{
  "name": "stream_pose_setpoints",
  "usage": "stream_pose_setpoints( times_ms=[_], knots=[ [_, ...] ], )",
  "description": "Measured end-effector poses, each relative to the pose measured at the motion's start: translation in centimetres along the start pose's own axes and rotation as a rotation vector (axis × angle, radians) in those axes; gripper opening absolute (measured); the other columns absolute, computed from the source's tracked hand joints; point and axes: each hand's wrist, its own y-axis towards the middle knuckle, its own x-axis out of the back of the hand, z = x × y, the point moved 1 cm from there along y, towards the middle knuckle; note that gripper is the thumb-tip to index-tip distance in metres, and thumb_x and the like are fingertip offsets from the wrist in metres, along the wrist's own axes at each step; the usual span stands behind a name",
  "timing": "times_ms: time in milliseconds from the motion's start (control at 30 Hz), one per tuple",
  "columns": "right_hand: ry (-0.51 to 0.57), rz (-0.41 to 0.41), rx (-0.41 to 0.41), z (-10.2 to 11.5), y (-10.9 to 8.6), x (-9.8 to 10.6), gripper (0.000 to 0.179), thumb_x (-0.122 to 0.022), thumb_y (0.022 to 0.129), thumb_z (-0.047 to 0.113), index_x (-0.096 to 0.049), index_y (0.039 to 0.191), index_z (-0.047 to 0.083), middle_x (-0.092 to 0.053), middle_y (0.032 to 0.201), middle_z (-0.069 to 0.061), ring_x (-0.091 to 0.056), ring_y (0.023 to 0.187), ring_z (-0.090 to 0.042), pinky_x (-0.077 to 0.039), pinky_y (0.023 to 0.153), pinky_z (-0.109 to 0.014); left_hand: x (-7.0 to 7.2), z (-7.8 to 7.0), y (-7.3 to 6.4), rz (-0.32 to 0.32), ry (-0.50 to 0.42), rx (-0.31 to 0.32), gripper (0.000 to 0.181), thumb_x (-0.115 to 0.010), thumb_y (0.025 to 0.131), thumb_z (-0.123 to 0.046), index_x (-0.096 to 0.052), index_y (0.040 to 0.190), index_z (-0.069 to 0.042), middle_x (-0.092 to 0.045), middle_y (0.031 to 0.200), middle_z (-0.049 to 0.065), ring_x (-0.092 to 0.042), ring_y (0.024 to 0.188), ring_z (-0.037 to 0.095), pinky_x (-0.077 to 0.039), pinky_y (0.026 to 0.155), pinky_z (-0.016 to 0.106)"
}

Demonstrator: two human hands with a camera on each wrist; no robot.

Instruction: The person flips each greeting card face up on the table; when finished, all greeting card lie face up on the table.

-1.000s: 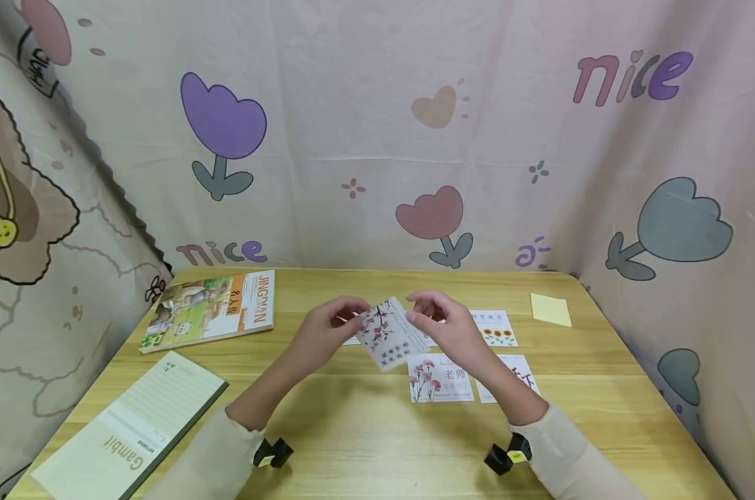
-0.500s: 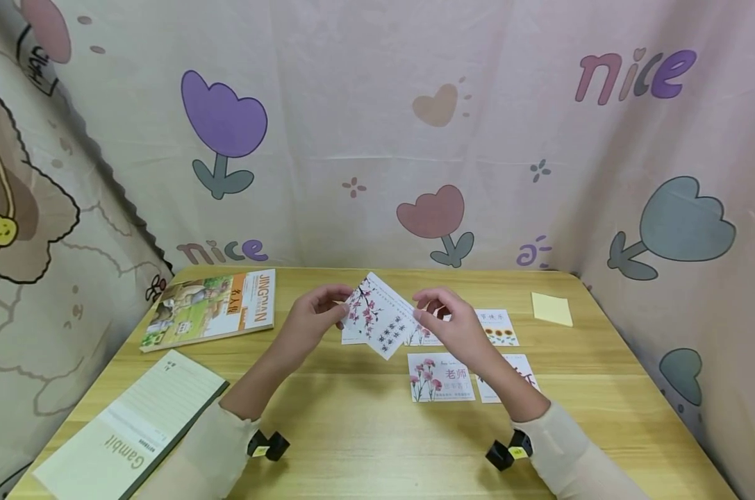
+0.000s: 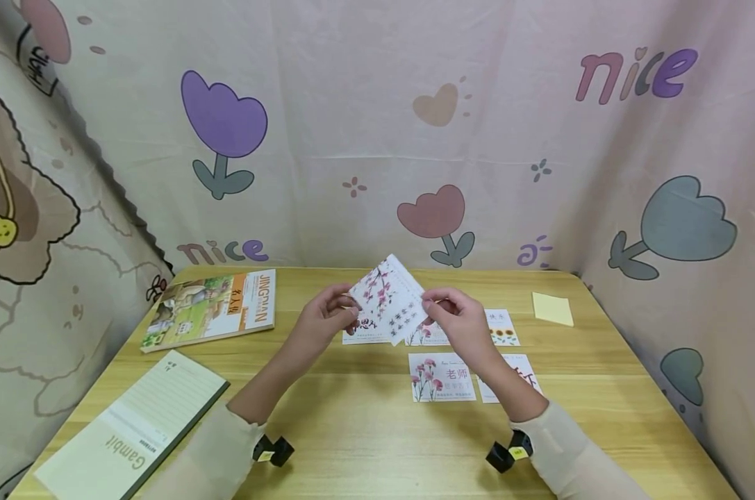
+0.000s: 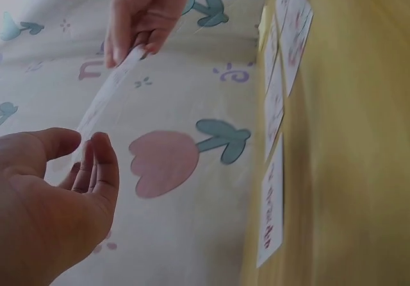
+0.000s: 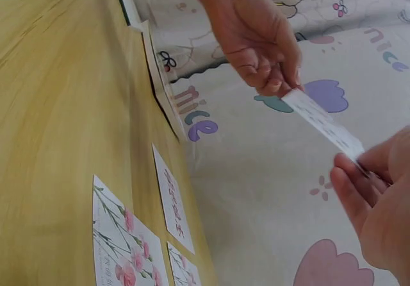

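Note:
A white card (image 3: 386, 295) printed with pink blossom branches and dark characters is held up above the table, turned on one corner. My left hand (image 3: 324, 323) pinches its left corner between thumb and fingers. Its right corner is pinched by my right hand (image 3: 465, 326). In the left wrist view the card (image 4: 106, 92) appears nearly edge-on between the two hands. Behind and below it, a card with red characters (image 3: 363, 337) lies partly covered. A carnation card (image 3: 424, 335) and a sunflower card (image 3: 503, 330) are partly hidden by the card and my right hand.
Closer to me lie another carnation card (image 3: 442, 378) and a card with red characters (image 3: 521, 368), partly under my right forearm. A pale yellow sticky note (image 3: 552, 309) is at the right. At the left are a magazine (image 3: 208, 310) and a Gambit notebook (image 3: 133, 423).
The blossom card has been lifted, first shifting left and then back right. It now stands more squarely on a corner. Both hands keep close to it, and more of the red-character card behind shows.

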Motion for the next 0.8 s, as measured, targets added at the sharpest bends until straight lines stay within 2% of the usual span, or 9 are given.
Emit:
stream_pose_setpoints(
  times_ms=[100,300,467,533,633,733,800],
  knots=[
    [0.069,-0.061,0.004,-0.1,0.0,0.0,0.015,-0.068,0.096,0.016,-0.070,0.109,0.007,-0.068,0.091,-0.013,-0.069,0.078,-0.021,-0.059,0.075,-0.028,-0.7,0.5,0.0,0.015,-0.036,-0.006,0.045,-0.062,0.099,-0.012,-0.047,0.141,-0.009,-0.063,0.116,0.017,-0.068,0.094,0.021,-0.058,0.085,0.034],
    [0.187,-0.084,-0.006,-0.4,-0.3,-1.0,0.018,-0.066,0.097,0.012,-0.067,0.111,0.001,-0.066,0.089,-0.008,-0.068,0.076,-0.017,-0.059,0.078,-0.027,-1.8,0.7,-0.4,-0.043,-0.039,-0.024,0.041,-0.064,0.098,-0.015,-0.052,0.137,-0.015,-0.065,0.116,0.016,-0.070,0.102,0.034,-0.059,0.087,0.037],
    [0.247,-0.094,-0.047,-0.5,-0.7,-2.1,0.016,-0.065,0.096,0.009,-0.066,0.110,0.001,-0.067,0.088,-0.006,-0.068,0.074,-0.016,-0.059,0.079,-0.029,-2.3,0.9,-0.5,-0.076,-0.038,-0.039,0.039,-0.067,0.097,-0.015,-0.055,0.134,-0.014,-0.064,0.113,0.016,-0.070,0.095,0.029,-0.059,0.087,0.035],
    [0.251,-0.067,-0.062,-0.5,-0.9,-2.5,0.017,-0.065,0.096,0.008,-0.066,0.112,0.001,-0.065,0.090,-0.007,-0.069,0.074,-0.017,-0.060,0.078,-0.031,-2.3,0.9,-0.5,-0.098,-0.029,-0.055,0.037,-0.066,0.098,-0.014,-0.054,0.133,-0.011,-0.062,0.114,0.015,-0.068,0.094,0.023,-0.058,0.086,0.032],
    [0.229,0.027,-0.063,-0.6,-1.0,-2.8,0.023,-0.065,0.096,0.006,-0.064,0.119,0.004,-0.062,0.099,-0.008,-0.070,0.079,-0.023,-0.060,0.080,-0.034,-2.2,0.8,-0.5,-0.149,-0.007,-0.092,0.036,-0.064,0.098,-0.010,-0.052,0.133,-0.008,-0.061,0.117,0.014,-0.065,0.095,0.019,-0.057,0.083,0.026],
    [0.164,0.119,-0.023,-0.8,-1.0,-2.6,0.029,-0.067,0.096,0.010,-0.062,0.125,0.010,-0.062,0.101,-0.012,-0.070,0.084,-0.025,-0.059,0.081,-0.033,-1.8,0.7,-0.5,-0.187,0.029,-0.124,0.036,-0.062,0.099,-0.010,-0.051,0.133,-0.007,-0.060,0.120,0.013,-0.062,0.096,0.019,-0.053,0.079,0.021],
    [0.143,0.137,0.022,-0.7,-1.0,-2.3,0.030,-0.066,0.097,0.012,-0.061,0.126,0.011,-0.063,0.101,-0.016,-0.068,0.086,-0.026,-0.059,0.081,-0.032,-1.5,0.6,-0.5,-0.186,0.064,-0.133,0.035,-0.061,0.099,-0.010,-0.052,0.133,-0.008,-0.061,0.120,0.012,-0.061,0.095,0.019,-0.053,0.076,0.023]
  ],
)
